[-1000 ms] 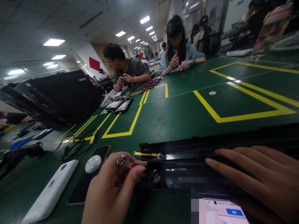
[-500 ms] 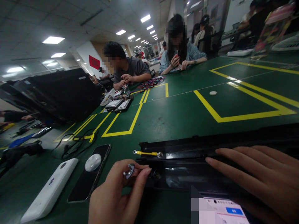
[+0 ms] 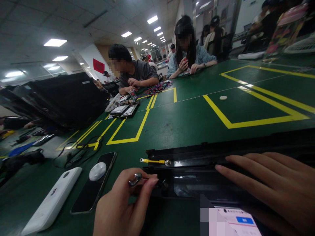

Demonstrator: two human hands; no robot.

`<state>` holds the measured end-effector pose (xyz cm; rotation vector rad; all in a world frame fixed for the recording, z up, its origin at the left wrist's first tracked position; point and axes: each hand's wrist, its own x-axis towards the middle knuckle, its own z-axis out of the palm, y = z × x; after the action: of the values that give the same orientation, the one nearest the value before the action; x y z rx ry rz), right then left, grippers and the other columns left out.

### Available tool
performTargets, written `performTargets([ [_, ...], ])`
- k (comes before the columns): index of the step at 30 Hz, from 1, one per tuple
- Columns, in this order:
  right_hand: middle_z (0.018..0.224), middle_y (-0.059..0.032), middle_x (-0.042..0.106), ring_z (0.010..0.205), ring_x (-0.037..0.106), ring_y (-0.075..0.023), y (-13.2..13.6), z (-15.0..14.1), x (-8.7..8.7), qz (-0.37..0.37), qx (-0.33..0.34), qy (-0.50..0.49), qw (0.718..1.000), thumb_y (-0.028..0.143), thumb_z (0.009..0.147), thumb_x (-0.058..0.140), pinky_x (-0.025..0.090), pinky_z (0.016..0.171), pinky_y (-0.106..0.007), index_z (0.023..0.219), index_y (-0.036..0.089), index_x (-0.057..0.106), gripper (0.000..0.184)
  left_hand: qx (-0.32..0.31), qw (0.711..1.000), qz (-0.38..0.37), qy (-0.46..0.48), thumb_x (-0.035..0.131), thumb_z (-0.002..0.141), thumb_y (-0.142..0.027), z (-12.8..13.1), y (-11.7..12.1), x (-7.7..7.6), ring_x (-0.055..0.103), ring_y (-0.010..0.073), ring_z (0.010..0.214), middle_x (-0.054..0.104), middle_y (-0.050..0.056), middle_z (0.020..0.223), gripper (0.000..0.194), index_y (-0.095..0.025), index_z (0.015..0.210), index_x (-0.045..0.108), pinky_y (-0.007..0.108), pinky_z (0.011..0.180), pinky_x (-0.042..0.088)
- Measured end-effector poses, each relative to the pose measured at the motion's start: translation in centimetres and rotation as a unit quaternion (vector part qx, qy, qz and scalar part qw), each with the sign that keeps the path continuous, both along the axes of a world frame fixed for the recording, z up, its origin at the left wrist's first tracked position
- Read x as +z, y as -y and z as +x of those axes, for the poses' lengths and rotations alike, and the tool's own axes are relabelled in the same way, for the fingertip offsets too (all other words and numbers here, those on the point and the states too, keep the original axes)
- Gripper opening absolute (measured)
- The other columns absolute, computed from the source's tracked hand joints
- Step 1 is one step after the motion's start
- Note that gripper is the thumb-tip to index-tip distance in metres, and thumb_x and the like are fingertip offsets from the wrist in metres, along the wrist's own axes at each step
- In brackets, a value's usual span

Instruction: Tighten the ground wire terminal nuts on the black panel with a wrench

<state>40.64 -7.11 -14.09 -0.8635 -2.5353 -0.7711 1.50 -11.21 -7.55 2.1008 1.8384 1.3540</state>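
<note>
My left hand (image 3: 125,200) pinches a small shiny metal wrench (image 3: 136,180) between thumb and fingers. Its curved bright end sticks out at the left, while its other end lies at a dark round fitting (image 3: 162,184) by the end of a long black metal housing (image 3: 187,178); whether they touch is unclear. A short yellow wire (image 3: 155,161) with ring ends is fixed to the housing by a nut (image 3: 168,162), its free ring pointing left. My right hand (image 3: 273,183) lies over the housing, fingers outstretched.
To the left lie a phone (image 3: 83,193) with a white disc (image 3: 97,171) on it and a white power bank (image 3: 52,201). A lit screen (image 3: 242,219) shows below the housing. Black panels (image 3: 59,98), drives (image 3: 128,110) and two people sit across the green table (image 3: 177,124).
The wrench's bright end has turned slightly in my left fingers. My right hand stays on the housing, and the whole view has shifted a little.
</note>
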Motion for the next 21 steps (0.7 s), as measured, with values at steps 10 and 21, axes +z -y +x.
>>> performTargets([
  [10,0.157,-0.0073,0.089,0.122,0.085,-0.0382,-0.1,-0.2,0.1,0.001,0.005,-0.004,1.000,0.062,0.121,0.052,0.062,0.099,-0.064,0.199,0.036,0.044,0.083,-0.023,0.999,-0.042,0.006,0.076,0.126,-0.037,-0.4,-0.1,0.5,0.103,0.0249,0.083,0.102,-0.002,0.096,0.014,-0.034,0.113,0.074,0.025,0.069,0.079],
  [21,0.147,0.0004,0.093,0.127,0.085,-0.0435,0.7,1.2,-3.6,-0.061,-0.003,-0.175,0.983,0.068,0.107,0.080,0.070,0.094,-0.056,0.180,0.058,0.068,0.074,0.014,0.934,0.015,0.356,0.096,0.113,-0.022,-1.4,-1.8,2.7,0.090,0.0152,0.060,0.099,-0.006,0.092,0.023,-0.027,0.104,0.075,0.020,0.065,0.077],
])
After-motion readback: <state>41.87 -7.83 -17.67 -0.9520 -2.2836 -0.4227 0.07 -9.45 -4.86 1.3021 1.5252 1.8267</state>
